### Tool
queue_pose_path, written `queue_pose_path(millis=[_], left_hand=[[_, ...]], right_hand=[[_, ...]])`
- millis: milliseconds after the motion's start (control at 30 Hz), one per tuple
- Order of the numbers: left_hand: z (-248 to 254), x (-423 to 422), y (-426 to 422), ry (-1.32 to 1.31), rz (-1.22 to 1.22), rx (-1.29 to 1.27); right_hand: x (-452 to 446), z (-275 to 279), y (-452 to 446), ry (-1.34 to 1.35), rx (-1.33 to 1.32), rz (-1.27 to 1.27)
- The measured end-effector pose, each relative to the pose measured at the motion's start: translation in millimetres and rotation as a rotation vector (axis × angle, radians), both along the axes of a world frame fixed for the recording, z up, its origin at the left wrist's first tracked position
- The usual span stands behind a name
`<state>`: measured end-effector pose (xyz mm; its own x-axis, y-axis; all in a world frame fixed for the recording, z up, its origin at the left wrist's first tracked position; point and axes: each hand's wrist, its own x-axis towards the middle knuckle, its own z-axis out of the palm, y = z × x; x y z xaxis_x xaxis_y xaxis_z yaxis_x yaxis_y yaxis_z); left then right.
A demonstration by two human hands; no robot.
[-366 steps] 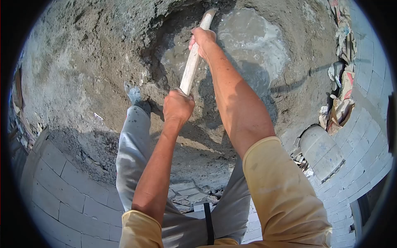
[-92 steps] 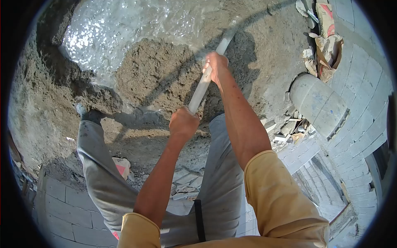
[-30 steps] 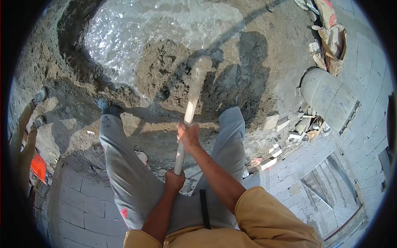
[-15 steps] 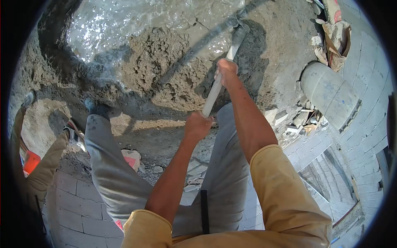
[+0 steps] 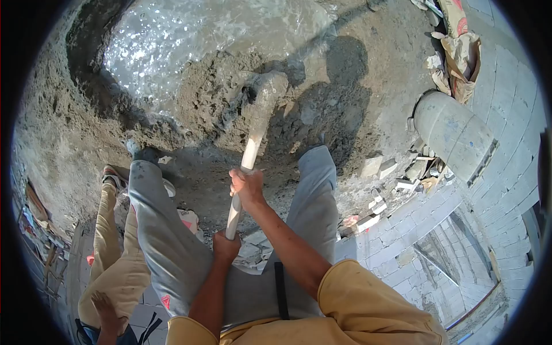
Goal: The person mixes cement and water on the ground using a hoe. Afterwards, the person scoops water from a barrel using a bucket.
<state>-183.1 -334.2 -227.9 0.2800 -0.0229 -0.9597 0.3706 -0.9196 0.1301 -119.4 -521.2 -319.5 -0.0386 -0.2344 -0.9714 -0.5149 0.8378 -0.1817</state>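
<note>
A long pale-handled hoe (image 5: 249,154) slants from my body up to the mound of wet mortar (image 5: 215,86), its far end coated in grey mix. Its blade is mostly hidden by the mix. My right hand (image 5: 247,187) wraps round the middle of the handle. Lower down, close to my legs, my left hand (image 5: 226,245) is closed round the handle's near end. Behind the mound lies a shiny pool of watery cement (image 5: 190,34).
Another person in tan trousers (image 5: 118,253) stands close on my left. To the right lie a dusty bucket (image 5: 455,133) on its side, torn paper sacks (image 5: 460,63) and broken block pieces (image 5: 386,167). Grey blocks (image 5: 414,230) cover the lower right.
Both hands have drawn the hoe back towards me and to the left, bringing its far end from the pool's right edge to the mound. The other person has come further into view.
</note>
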Motion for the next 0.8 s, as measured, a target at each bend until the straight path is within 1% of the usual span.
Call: queue_pose_path(millis=[33, 67, 133, 167, 200, 233, 267, 300, 333, 367, 400, 433, 467, 533, 567, 600, 633, 700, 733, 800], left_hand=[[1.1, -3.2, -4.5, -0.049, 0.054, -0.033], [-7.0, -6.2, -12.3, -0.041, 0.048, -0.038], [-31.3, 12.8, -68.2, 0.011, 0.070, -0.148], [-44.8, 20.0, -96.9, 0.005, 0.064, -0.198], [-57.5, 27.7, -127.6, -0.004, 0.061, -0.244], [-63.9, 40.3, -163.3, 0.151, 0.135, -0.225], [-70.1, 48.1, -196.7, 0.305, 0.207, -0.207], [-76.7, 45.3, -222.6, 0.230, 0.163, -0.269], [-81.6, 42.6, -242.9, 0.155, 0.117, -0.332], [-82.7, 44.6, -258.3, 0.159, 0.117, -0.335], [-79.2, 50.2, -269.6, 0.195, 0.063, -0.316], [-75.7, 55.3, -270.7, 0.234, 0.010, -0.294], [-71.9, 59.0, -261.4, 0.245, 0.017, -0.284], [-67.1, 70.0, -234.1, 0.287, -0.115, -0.188], [-65.5, 75.8, -214.4, 0.286, -0.106, -0.183], [-63.0, 82.4, -189.5, 0.214, -0.168, -0.181], [-59.9, 89.4, -166.0, 0.142, -0.228, -0.179], [-44.6, 114.7, -131.8, 0.105, -0.271, -0.188], [-30.4, 133.8, -119.7, 0.125, -0.281, -0.187], [-12.2, 159.3, -84.6, 0.126, -0.344, -0.196]], right_hand=[[0.3, 6.9, -3.9, -0.070, -0.043, 0.037], [0.6, 5.4, -17.5, -0.127, -0.106, 0.037], [9.1, -7.0, -65.8, -0.189, -0.288, 0.011], [20.7, -3.5, -104.9, -0.200, -0.310, 0.031], [31.0, -6.2, -141.8, -0.113, -0.415, 0.155], [24.2, -30.0, -175.8, -0.117, -0.585, 0.262], [29.1, -28.2, -206.5, -0.093, -0.571, 0.123], [47.8, -21.3, -242.4, 0.081, -0.533, 0.109], [52.2, -19.6, -268.2, 0.153, -0.520, 0.111], [45.7, -27.7, -287.9, 0.157, -0.523, 0.111], [35.8, -39.8, -301.7, 0.181, -0.480, 0.093], [26.4, -54.0, -302.8, 0.208, -0.433, 0.076], [11.8, -72.5, -291.8, 0.218, -0.422, 0.083], [-21.4, -109.9, -264.1, 0.207, -0.223, -0.013], [-29.3, -120.2, -239.8, 0.207, -0.182, -0.058], [-28.5, -123.2, -212.1, 0.204, -0.142, -0.102], [-19.7, -117.6, -193.0, 0.201, -0.139, -0.092], [-1.6, -97.3, -159.4, 0.194, -0.059, -0.252], [9.3, -83.3, -143.5, 0.191, -0.059, -0.239], [36.3, -51.8, -112.1, 0.182, -0.052, -0.324]])
